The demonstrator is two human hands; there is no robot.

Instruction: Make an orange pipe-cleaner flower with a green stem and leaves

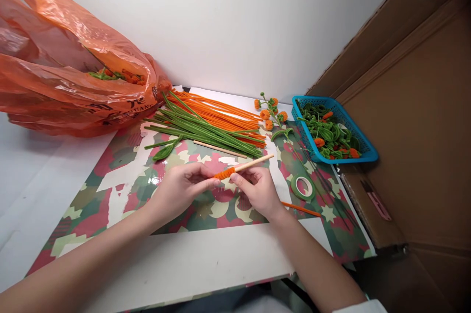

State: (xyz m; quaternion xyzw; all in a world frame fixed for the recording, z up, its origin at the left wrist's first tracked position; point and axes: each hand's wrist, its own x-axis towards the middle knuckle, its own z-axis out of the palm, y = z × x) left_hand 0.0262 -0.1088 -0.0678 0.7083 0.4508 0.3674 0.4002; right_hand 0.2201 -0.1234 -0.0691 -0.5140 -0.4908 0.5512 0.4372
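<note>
My left hand (182,189) and my right hand (257,189) meet above the patterned mat (121,183). Both pinch a thin wooden stick (253,163) with an orange pipe cleaner (224,173) coiled round its left end. The left fingers close on the coil. My right fingers grip the stick just to the right of the coil. The stick's bare end points up and right.
Green pipe cleaners (198,129) and orange pipe cleaners (217,109) lie in piles behind the hands, with a second stick (220,149). An orange plastic bag (69,67) sits at left, a blue basket (333,129) of finished pieces at right. A green tape roll (302,187) and cardboard box (412,121) are nearby.
</note>
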